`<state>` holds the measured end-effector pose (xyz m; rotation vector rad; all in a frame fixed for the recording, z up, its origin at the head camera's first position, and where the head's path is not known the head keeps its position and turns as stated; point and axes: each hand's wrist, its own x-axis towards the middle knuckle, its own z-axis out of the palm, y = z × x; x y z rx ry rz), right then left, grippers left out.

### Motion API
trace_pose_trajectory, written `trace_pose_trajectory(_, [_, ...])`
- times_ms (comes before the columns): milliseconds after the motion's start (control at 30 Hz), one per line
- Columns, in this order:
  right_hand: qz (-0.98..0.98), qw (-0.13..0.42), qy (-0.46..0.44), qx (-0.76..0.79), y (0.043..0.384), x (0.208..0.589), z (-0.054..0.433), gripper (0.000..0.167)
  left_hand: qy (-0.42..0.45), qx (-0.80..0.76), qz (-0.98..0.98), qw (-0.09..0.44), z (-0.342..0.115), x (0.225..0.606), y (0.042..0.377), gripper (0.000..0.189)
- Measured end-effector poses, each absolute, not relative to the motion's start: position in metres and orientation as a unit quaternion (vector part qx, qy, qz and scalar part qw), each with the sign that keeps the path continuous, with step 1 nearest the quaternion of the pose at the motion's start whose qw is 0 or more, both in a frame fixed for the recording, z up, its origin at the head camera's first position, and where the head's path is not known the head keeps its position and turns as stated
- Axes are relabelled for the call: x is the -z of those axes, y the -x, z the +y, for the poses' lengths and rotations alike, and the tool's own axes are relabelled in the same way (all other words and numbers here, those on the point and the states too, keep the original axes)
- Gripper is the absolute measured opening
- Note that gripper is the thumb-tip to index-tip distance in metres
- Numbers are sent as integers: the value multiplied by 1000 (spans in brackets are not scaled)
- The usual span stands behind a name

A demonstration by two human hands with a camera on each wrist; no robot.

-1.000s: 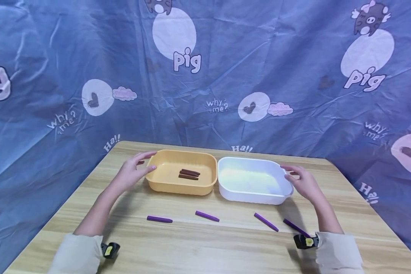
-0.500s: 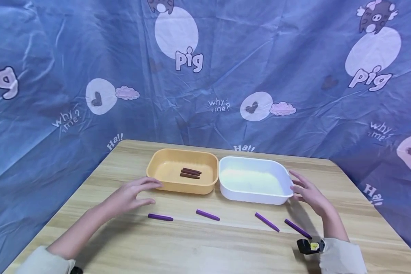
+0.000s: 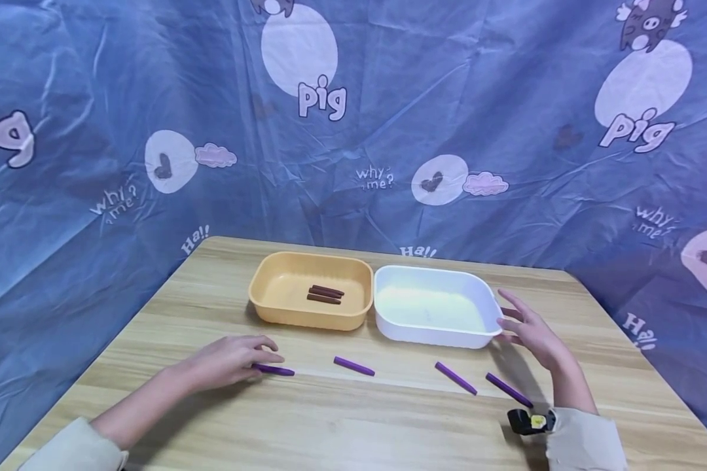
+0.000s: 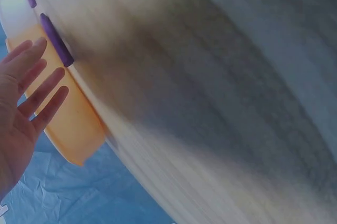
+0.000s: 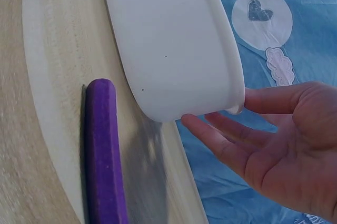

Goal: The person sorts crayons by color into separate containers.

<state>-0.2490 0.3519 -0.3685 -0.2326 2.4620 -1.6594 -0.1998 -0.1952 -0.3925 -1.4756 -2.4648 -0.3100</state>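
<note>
My left hand (image 3: 230, 361) hovers at the leftmost purple crayon (image 3: 277, 371), its fingers overlapping the crayon's left end in the head view. In the left wrist view the fingers (image 4: 50, 84) are spread with nothing between them. My right hand (image 3: 533, 333) is at the right end of the white plastic box (image 3: 430, 335), fingertips against its outer wall and near the rim. The right wrist view has the thumb side by the rim and another finger (image 5: 210, 137) at the lower wall. Left of the white box sits a yellow-orange box (image 3: 306, 318) holding brown crayons (image 3: 324, 299).
More purple crayons lie in a loose row before the boxes: one at the middle (image 3: 354, 366), one in front of the white box (image 3: 456, 379), one by the right wrist (image 3: 508, 390). A blue printed cloth (image 3: 353, 131) hangs behind the wooden table (image 3: 342, 432).
My left hand has left the yellow-orange box's left rim and come down and toward me to the leftmost purple crayon. My right hand has slid slightly from the white box's rim to its outer side.
</note>
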Motion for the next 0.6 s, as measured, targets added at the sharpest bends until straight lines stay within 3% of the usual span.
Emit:
trace_pose_trajectory(300, [816,82,81,567,252,370,353,68,515,79,-843,133,-197,399,199,35])
trace_pose_trajectory(600, [805,81,83,581,250,369,351,68,517,56,-842,143,-198,402,199,44])
